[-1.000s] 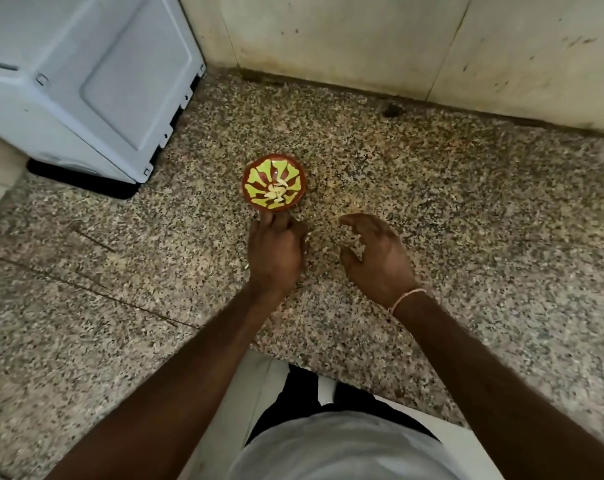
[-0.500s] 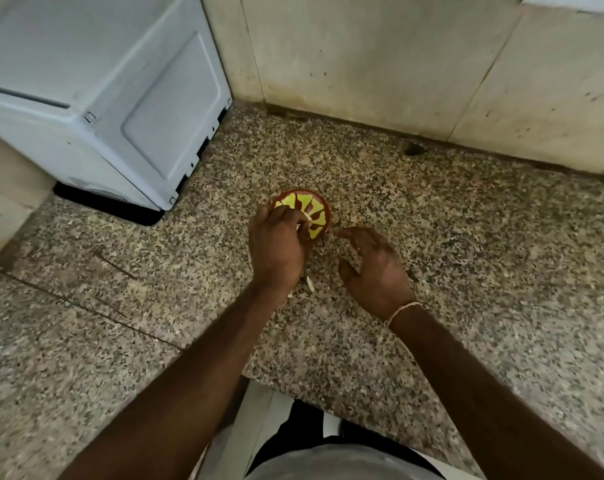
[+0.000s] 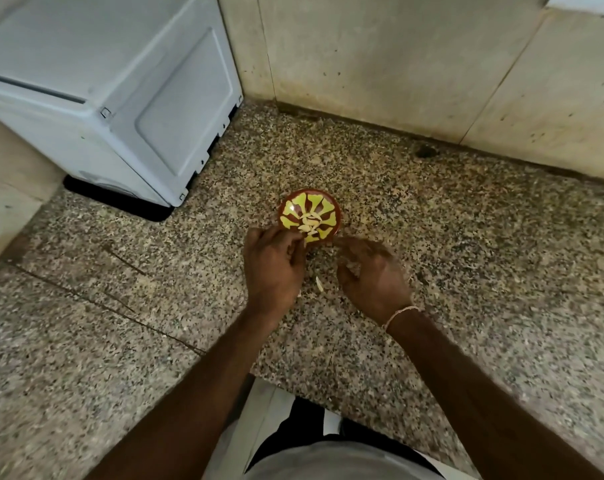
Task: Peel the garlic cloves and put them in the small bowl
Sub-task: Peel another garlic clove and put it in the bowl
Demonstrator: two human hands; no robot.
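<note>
The small bowl, red-brown with a yellow pattern, stands on the speckled stone counter. Several peeled garlic cloves lie in its middle. My left hand is at the bowl's near-left rim with its fingers bunched together; whether they hold anything is hidden. To the right of it, just below the bowl, my right hand is blurred, its fingers curled and apart. A pale garlic piece lies on the counter between the two hands.
A white appliance stands at the back left, close to the bowl. Tiled walls close off the back. The counter's front edge runs just before my body. A dark spot sits by the wall.
The view has shifted, so the bowl sits lower and more to the right. My left hand went over the bowl and has drawn back to its rim. My right hand has come closer to the bowl.
</note>
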